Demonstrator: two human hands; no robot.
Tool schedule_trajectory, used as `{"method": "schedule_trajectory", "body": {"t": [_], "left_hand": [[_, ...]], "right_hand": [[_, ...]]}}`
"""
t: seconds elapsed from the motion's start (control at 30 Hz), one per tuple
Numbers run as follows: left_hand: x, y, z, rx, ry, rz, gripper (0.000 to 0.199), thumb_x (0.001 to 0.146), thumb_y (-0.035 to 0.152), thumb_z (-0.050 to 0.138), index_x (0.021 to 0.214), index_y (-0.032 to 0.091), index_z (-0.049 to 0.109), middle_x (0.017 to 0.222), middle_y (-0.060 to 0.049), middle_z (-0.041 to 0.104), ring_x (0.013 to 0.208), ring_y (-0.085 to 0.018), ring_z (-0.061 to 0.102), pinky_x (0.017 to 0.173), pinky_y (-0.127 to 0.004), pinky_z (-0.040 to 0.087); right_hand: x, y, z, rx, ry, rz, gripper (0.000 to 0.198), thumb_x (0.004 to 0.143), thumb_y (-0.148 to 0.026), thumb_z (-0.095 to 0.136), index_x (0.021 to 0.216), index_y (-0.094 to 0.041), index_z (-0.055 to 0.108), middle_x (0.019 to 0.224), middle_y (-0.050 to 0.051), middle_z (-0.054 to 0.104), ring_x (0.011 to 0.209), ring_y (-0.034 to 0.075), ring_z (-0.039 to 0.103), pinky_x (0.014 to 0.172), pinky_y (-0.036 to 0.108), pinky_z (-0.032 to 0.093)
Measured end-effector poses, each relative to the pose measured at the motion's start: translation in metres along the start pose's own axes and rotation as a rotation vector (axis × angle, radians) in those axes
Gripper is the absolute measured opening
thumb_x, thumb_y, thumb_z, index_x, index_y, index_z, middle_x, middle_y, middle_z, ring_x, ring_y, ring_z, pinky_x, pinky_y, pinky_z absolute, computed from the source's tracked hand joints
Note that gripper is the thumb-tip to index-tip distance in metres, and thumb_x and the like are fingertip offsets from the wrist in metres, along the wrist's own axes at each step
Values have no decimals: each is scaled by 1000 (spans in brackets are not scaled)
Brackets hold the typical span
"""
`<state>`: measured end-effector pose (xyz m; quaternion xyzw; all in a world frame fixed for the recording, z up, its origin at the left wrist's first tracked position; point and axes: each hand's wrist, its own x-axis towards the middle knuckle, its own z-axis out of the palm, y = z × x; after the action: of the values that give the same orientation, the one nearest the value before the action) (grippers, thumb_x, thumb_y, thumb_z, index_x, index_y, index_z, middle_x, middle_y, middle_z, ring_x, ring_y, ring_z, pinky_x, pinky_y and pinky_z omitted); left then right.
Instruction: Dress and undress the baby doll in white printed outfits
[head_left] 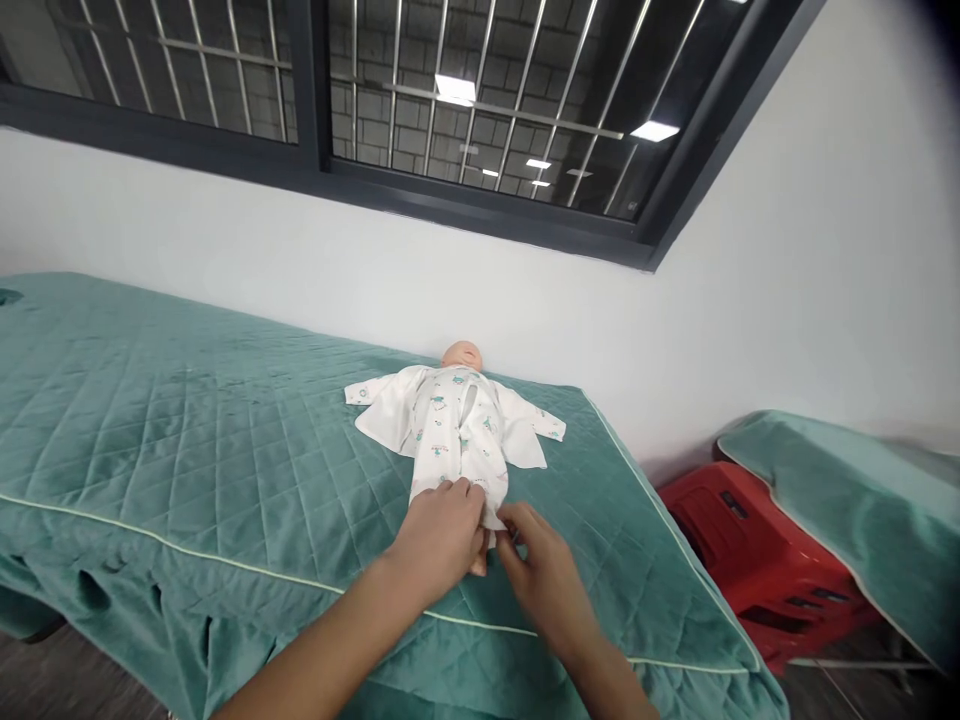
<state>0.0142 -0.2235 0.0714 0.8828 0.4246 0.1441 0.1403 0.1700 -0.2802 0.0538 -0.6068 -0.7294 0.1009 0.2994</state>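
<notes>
A baby doll (463, 355) lies on the bed with its head toward the wall. It is dressed in white baby clothes (459, 420) with a small green print; the sleeves spread out to both sides and the front flaps lie open over the torso. My left hand (446, 525) is closed over the lower end of the clothes, its fingers bent at the leg part. Between the thumb and fingers of my right hand (536, 555) is the bottom right edge of the same clothes. The doll's legs are largely hidden under cloth and hands.
A green quilted cover (247, 430) with pale piping drapes the bed. Red plastic stools (772, 550) stand to the right, beside another green-covered bed (870, 500). Behind are a white wall (300, 270) and a dark-framed barred window (480, 110).
</notes>
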Motion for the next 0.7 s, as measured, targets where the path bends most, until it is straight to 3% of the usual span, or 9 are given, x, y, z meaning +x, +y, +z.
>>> {"method": "schedule_trajectory", "body": {"t": [0.13,0.3,0.5,0.7], "left_hand": [[-6,-2,-10,-132,84,-63,15,84,18,45,92,21,57,93,-6,65,85,-23,62,70,-31,43],[-13,-12,-15,-394,89,-76,16,80,12,43,82,22,56,85,-1,62,69,-15,58,58,-26,38],[-28,-5,-13,-518,193,75,19,79,5,44,84,21,53,91,-1,58,83,-15,56,73,-25,41],[-46,10,-16,-523,149,113,22,83,5,42,91,23,54,97,0,54,81,-13,53,73,-24,40]], "right_hand": [[-3,-13,-24,-46,45,-73,13,92,-18,45,90,-22,58,84,2,57,77,16,56,71,27,44],[-12,-14,-27,-73,56,-82,12,93,-21,47,90,-22,58,83,3,58,75,17,57,68,27,46],[-23,-9,-19,-15,64,-64,9,92,-20,49,90,-23,58,83,2,60,76,17,60,69,27,47],[-34,-5,-17,-7,81,-70,10,91,-17,48,91,-23,57,86,3,62,80,17,62,72,27,49]]}}
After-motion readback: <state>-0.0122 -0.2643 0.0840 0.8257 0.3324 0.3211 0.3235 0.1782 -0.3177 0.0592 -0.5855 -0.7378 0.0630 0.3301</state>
